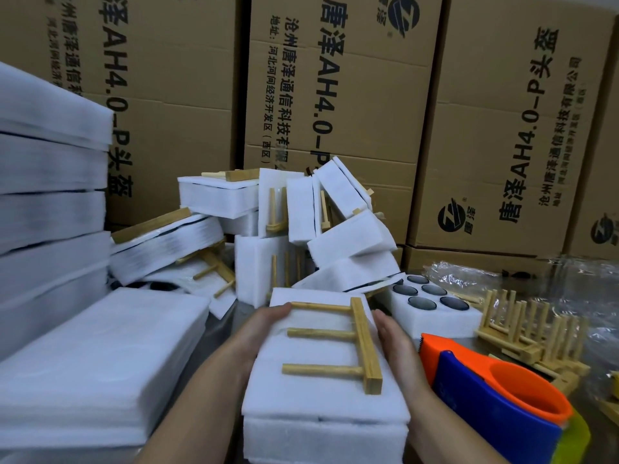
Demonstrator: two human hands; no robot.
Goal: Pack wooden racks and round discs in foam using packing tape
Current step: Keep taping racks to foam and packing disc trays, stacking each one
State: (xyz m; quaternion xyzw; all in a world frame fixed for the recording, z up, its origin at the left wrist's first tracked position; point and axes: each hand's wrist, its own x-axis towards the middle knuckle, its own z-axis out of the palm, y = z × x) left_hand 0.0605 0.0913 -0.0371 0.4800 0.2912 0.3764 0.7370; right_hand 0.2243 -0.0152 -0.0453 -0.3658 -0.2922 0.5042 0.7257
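Note:
A white foam block (pixel 321 406) fills the lower middle of the head view, with a thin foam sheet on top of it. On that sheet lies a wooden rack (pixel 348 343), a bar with three pegs pointing left. My left hand (pixel 258 333) presses the block's left side and my right hand (pixel 395 339) its right side, so both grip the foam block. An orange and blue tape dispenser (pixel 495 393) sits close to my right forearm. Behind it, a foam tray (pixel 432 316) holds several dark round discs (pixel 420 303).
Tall stacks of foam sheets (pixel 50 202) rise on the left and a flat stack (pixel 100 363) lies beside my left arm. A heap of packed foam bundles (pixel 301 222) sits behind. Loose wooden racks (pixel 529 326) and clear plastic (pixel 469 272) lie right. Cardboard boxes (pixel 335 78) form the back wall.

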